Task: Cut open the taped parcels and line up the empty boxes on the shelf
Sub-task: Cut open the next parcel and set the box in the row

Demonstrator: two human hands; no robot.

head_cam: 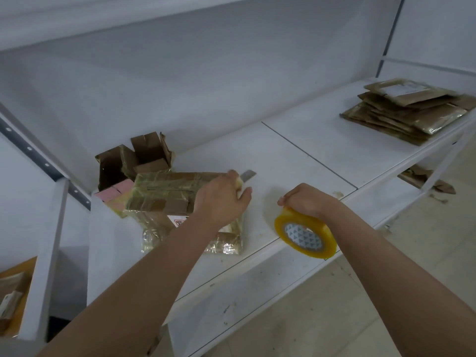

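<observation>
**Knife in the left grip, tape roll in the right**

Gripping a small cutter, our left hand (221, 199) rests at the right end of a taped parcel (164, 191); the pale handle is hidden in the curled fingers and the grey blade (247, 174) points away from us over the shelf (296, 161). We cannot tell if the blade touches the shelf. Our right hand (306, 202) is clenched around the top of a yellow tape roll (305, 235), which stands on its edge near the front rim of the shelf, well apart from the knife.

Under the taped parcel lies a second parcel (224, 243), wrapped in shiny clear tape, with a white label partly covered by our left forearm. Just behind them, at the left corner by the wall, stands an opened cardboard box (149, 150) with its flaps up, and a pink packet (116, 193) lies beside it. Far to the right on the same shelf we see a stack of flat brown parcels (409, 109), also glossy with tape.
</observation>
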